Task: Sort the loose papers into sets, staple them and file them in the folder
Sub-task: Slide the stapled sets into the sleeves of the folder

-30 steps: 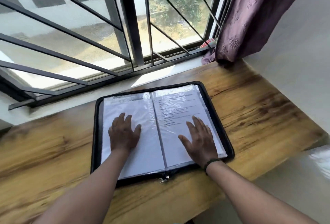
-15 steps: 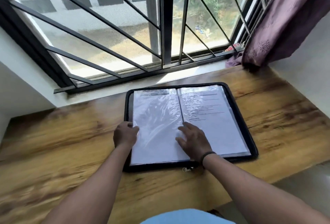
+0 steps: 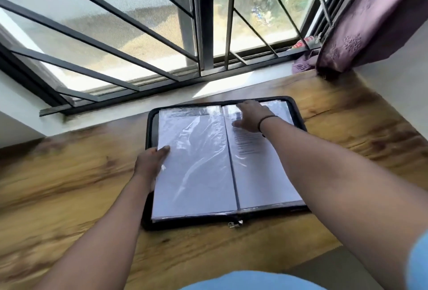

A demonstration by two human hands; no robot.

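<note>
The open black zip-edged folder of clear plastic sleeves runs lengthwise away from the person, left hand pinching its left page edge, right hand flat with fingers spread near its far end

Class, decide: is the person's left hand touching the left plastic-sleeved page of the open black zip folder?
Touching. The head view shows the left hand at the left plastic-sleeved page's outer edge, thumb lying on it.

An open folder lies on the wooden desk; the left hand grips its left pages' edge, the right hand rests flat near its top.
</note>
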